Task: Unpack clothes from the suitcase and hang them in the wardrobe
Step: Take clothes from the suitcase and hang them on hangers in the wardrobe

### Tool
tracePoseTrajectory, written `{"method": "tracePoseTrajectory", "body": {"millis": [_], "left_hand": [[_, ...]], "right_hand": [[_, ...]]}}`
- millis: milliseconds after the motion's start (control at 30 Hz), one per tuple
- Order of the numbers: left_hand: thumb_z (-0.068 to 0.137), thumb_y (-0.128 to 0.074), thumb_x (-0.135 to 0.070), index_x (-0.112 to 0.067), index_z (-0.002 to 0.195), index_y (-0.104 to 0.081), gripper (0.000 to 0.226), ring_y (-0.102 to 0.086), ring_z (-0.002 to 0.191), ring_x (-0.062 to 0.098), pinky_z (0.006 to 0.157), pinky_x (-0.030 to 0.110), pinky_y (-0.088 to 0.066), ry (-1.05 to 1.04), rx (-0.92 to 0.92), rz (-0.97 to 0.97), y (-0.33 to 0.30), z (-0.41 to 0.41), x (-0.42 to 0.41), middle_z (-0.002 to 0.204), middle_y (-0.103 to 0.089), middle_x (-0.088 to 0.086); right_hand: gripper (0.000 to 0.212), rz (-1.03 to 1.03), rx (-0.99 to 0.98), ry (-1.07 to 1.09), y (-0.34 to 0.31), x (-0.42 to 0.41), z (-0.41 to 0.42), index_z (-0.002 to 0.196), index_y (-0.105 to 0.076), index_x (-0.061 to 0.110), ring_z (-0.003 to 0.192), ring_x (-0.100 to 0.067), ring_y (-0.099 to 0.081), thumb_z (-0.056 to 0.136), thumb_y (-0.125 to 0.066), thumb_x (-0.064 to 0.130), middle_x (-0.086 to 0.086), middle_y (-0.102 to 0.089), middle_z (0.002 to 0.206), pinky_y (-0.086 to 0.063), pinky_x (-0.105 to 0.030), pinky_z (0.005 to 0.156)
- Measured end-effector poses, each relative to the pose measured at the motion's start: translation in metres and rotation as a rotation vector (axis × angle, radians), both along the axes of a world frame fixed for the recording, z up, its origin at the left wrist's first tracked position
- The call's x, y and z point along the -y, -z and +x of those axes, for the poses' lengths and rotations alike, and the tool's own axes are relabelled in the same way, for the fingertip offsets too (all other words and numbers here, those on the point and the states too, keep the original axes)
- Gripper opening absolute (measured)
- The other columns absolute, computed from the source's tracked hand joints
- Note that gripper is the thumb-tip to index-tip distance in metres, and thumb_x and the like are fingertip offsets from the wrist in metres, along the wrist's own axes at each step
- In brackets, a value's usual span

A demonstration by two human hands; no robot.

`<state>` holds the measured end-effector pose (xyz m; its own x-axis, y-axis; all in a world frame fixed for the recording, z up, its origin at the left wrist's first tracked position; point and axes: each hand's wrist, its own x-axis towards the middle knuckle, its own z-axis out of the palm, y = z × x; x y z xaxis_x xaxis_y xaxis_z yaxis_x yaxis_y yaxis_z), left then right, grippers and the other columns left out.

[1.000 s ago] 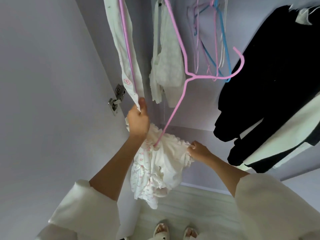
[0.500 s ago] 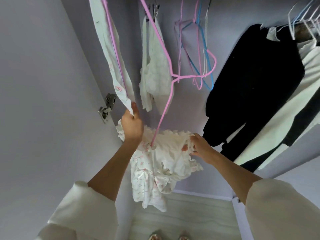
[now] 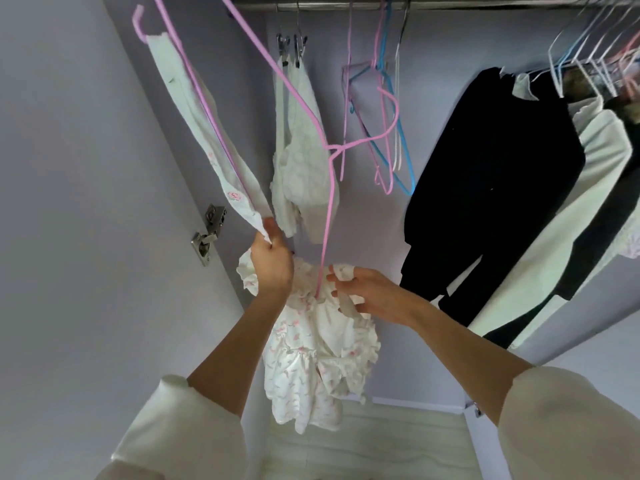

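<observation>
Left hand point(image 3: 272, 263) up by the wardrobe's left wall, fingers curled tight round the end of the white strap point(image 3: 221, 168) and the pink hanger point(image 3: 329, 188); right hand point(image 3: 367, 292) just beside it, fingers bent and pinching the top frill of the flowery white dress point(image 3: 311, 358), bunched low between both hands in front of the open wardrobe. Best to keep the hanger steady, pull the frill out flat and slide it over the free arm, slowly, no tugging. Then up to the rail point(image 3: 450, 1), hook first, in the gap near the empty hangers point(image 3: 384, 133).

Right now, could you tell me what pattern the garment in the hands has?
White with small pink floral print, clearest in the head view.
</observation>
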<state>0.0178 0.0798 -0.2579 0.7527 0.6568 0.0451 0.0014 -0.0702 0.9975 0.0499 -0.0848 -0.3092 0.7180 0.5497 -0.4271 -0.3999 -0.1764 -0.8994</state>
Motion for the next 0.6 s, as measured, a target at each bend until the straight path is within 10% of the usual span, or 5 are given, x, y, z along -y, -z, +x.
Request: {"method": "tracePoseTrajectory", "body": {"millis": [133, 267, 400, 600], "left_hand": [[0.103, -0.028, -0.032, -0.008, 0.073, -0.045, 0.042, -0.038, 0.041, 0.002, 0.051, 0.009, -0.038, 0.09, 0.036, 0.02, -0.007, 0.001, 0.006, 0.057, -0.03, -0.001], [0.102, -0.028, -0.037, 0.012, 0.121, -0.046, 0.056, -0.063, 0.078, 0.015, 0.073, 0.016, -0.043, 0.083, 0.007, 0.032, -0.011, -0.001, 0.0, 0.071, -0.054, 0.01], [0.102, -0.028, -0.036, -0.002, 0.093, -0.053, 0.043, -0.054, 0.066, 0.014, 0.056, 0.004, -0.04, 0.04, 0.04, -0.035, -0.023, 0.007, 0.001, 0.066, -0.049, 0.004], [0.101, -0.031, -0.038, 0.002, 0.099, -0.057, 0.048, -0.053, 0.067, 0.01, 0.07, 0.019, -0.046, 0.095, 0.054, -0.076, -0.024, 0.016, 0.01, 0.072, -0.05, 0.004]], "right_hand": [[0.028, -0.132, 0.391, 0.117, -0.002, -0.019, -0.004, 0.096, -0.061, -0.001, 0.088, -0.045, -0.057, 0.092, -0.055, 0.026, -0.019, -0.066, 0.094, -0.045, -0.044, 0.08], [0.017, 0.065, 0.304, 0.097, -0.025, -0.013, 0.0, 0.1, -0.057, 0.007, 0.094, -0.021, -0.064, 0.095, -0.043, 0.013, -0.008, -0.069, 0.091, -0.046, -0.037, 0.091], [0.024, -0.05, 0.283, -0.097, -0.021, -0.008, -0.001, 0.103, -0.05, 0.007, 0.092, -0.016, -0.054, 0.083, -0.058, 0.017, -0.015, -0.057, 0.097, -0.045, -0.038, 0.087], [0.019, -0.119, 0.539, 0.21, -0.023, -0.021, -0.003, 0.077, -0.048, 0.007, 0.059, -0.01, -0.047, 0.095, -0.049, 0.014, 0.0, -0.05, 0.067, -0.04, -0.021, 0.063]]}}
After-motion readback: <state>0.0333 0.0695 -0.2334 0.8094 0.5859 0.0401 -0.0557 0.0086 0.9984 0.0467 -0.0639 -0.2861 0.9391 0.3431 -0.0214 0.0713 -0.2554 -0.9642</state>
